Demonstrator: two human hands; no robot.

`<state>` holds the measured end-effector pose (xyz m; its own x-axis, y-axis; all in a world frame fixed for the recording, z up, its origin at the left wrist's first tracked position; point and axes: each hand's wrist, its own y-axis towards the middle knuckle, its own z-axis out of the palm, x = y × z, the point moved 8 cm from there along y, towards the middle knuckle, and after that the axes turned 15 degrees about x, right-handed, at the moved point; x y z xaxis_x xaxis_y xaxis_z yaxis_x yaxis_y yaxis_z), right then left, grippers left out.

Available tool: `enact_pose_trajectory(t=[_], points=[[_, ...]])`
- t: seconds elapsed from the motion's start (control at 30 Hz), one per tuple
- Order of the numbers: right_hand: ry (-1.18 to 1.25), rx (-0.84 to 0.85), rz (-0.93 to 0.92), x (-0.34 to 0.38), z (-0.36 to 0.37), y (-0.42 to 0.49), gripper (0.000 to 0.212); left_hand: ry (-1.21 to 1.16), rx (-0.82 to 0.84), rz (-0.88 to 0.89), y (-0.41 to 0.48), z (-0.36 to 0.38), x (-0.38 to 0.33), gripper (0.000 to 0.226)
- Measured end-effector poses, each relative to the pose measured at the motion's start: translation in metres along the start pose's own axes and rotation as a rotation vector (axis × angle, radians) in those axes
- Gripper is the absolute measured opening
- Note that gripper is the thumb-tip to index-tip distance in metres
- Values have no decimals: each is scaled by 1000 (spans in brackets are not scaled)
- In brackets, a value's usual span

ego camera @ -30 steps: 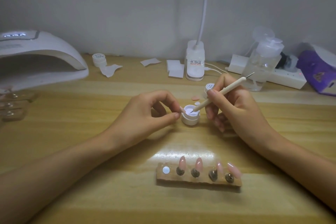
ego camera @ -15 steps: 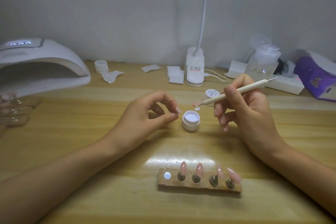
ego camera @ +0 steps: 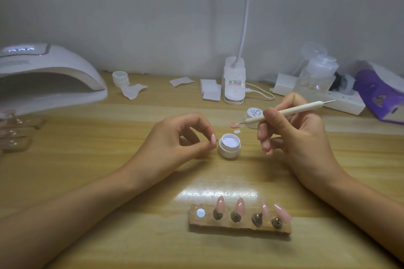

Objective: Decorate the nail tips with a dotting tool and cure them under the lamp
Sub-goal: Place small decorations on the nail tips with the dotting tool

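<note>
Nail tips (ego camera: 220,204) stand in the holder (ego camera: 240,228) at 6 o'clock. Your right grip (ego camera: 293,137) clamps the dotting tool (ego camera: 295,110) at 2 o'clock of the pot (ego camera: 229,145); your left grip (ego camera: 175,142) looks pinched, contents unclear.

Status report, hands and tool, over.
Right hand grips dotting tool, tip outside open jar. Left hand curled beside jar, hold unclear. Four nail tips on holder.

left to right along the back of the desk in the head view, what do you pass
white domed nail curing lamp → small white lidded jar → white plastic desk-lamp base → clear plastic pump bottle → purple packet
</note>
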<state>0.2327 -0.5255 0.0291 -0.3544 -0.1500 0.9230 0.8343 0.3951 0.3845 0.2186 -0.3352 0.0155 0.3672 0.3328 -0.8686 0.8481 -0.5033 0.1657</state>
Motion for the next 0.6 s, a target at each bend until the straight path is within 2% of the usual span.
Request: enact_pose_trajectory(t=[0.13,0.33,0.5,0.6], points=[[36,-22,32,-3,-2,-1,26,18,10,-1,0,1,0,11],[60,-39,83,-4,0,-4,23,90,89,11,2,7,0,19],[103,104,127,-7,21,-12,11,94,141,-14,3,12,3,19],[48,160,122,-7,34,-14,15,88,160,-31,4,14,5,16]])
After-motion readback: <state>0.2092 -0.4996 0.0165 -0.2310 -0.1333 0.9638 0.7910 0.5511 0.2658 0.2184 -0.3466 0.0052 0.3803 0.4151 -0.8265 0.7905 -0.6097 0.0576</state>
